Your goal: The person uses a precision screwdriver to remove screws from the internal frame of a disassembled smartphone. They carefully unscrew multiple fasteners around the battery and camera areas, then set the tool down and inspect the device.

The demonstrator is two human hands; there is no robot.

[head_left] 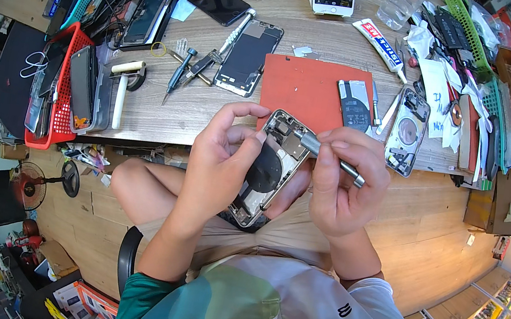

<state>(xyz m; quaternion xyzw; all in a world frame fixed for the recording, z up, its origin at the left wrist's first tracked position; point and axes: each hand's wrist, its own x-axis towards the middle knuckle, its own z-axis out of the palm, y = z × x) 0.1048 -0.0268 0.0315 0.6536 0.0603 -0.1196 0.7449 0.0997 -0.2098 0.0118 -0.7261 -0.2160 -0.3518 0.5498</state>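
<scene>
- Two bare hands of mine are at work above my lap, just before the near edge of the desk.
- My left hand has hold of the opened phone by its left side: thumb against the edge, index finger loosely bent near the top corner, the gap between them part open. How the other fingers sit underneath, I cannot tell.
- My right hand pinches a silver screwdriver, thumb and fingertips closed about its shaft.
- The driver slants down to the left, its tip over the phone's upper right part; whether it touches, I cannot tell.
- The phone is tilted, its inside facing me, a dark round patch at the middle.
- Beyond it, a red mat lies on the desk, a battery on its right side.
- Left of the mat lie a dark screen panel and a blue screwdriver.
- Right of the mat rests another phone shell, with a glue tube farther back.
</scene>
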